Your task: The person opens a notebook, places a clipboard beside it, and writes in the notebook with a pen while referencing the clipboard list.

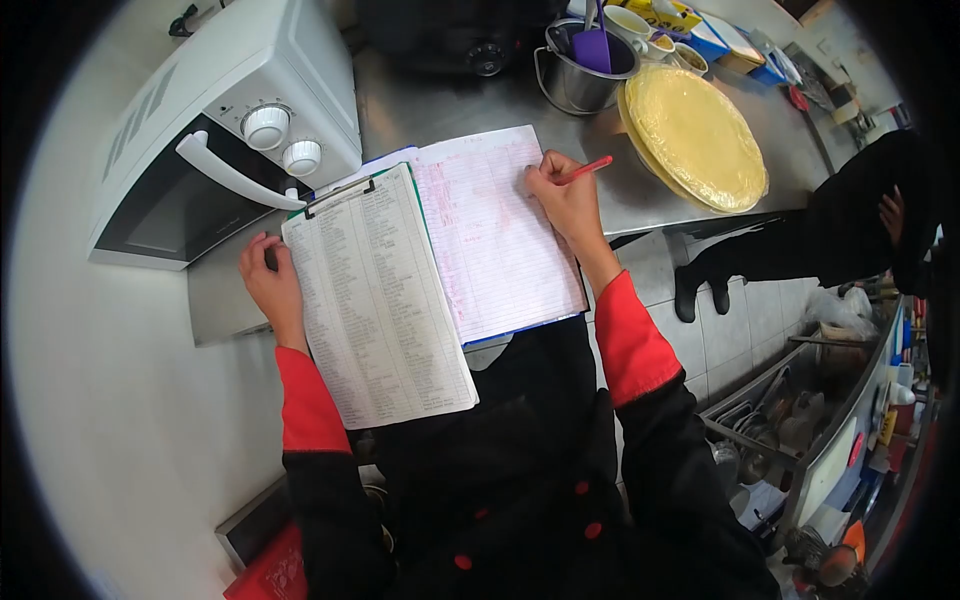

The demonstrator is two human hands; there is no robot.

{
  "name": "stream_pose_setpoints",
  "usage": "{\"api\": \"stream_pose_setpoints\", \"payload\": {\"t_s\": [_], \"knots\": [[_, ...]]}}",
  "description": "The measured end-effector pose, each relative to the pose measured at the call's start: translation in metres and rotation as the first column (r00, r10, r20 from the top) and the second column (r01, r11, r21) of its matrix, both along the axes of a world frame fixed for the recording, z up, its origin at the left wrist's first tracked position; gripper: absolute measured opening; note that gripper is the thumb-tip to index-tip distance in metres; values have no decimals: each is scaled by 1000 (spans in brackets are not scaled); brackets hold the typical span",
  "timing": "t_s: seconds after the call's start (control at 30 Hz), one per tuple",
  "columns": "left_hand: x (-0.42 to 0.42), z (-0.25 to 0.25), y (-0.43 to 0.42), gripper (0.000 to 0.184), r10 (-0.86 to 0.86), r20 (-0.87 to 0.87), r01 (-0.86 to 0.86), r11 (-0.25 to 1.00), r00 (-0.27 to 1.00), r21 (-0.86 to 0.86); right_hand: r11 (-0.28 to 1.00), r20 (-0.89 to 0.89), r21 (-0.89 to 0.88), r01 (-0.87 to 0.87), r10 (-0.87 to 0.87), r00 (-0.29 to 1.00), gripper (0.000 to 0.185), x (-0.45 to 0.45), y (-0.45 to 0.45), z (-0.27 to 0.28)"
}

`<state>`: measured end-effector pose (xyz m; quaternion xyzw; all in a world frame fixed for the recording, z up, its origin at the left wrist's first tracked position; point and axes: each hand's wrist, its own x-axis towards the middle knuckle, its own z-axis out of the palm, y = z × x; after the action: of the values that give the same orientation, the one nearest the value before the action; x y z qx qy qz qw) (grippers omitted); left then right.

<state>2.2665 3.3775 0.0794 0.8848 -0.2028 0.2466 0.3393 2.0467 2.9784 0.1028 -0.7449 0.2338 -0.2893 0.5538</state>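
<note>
Left hand (272, 285): fingers curled, just beside the left edge of a clipboard (375, 300); whether it touches the edge, cannot tell. Right hand (568, 200): closed in a writing grip on a red pen (587, 170), at the upper right edge of the notebook (510, 240).

Clipboard: metal clip at top, printed columned sheets, slightly tilted, overlapping the notebook's left side. Notebook: open, ruled page, faint red and pink writing, mostly at left; set on a stainless-steel counter (400, 110).

Microwave oven (325, 80): white, two dials, pale handle, left of the clipboard's top.

Beyond the notebook: metal pail (583, 92) with a purple utensil (591, 50) standing in it; beside it, plastic-wrapped yellow rounds (695, 135), stacked.

Farther right: another person (850, 215), dark clothing, on the tiled floor (700, 330).
</note>
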Motion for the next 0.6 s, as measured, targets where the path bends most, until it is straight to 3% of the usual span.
{"api": "stream_pose_setpoints", "payload": {"t_s": [0.1,0.3,0.47,0.6], "knots": [[-1,-1,0,16,7,-1,-7,1000,1000,-15,999,8,-49,3,-3,1000,34,-1,0,-2],[-2,-1,-1,18,38,-11,-38,999,999,-5,1000,-35,24,-5,6,999,33,-3,0,2],[-1,-2,0,18,31,5,-31,999,999,10,988,82,156,-7,-6,997,33,-2,-1,-2],[-1,0,0,18,32,6,-32,999,999,5,994,81,105,3,-11,997,33,-2,-2,-4]]}}
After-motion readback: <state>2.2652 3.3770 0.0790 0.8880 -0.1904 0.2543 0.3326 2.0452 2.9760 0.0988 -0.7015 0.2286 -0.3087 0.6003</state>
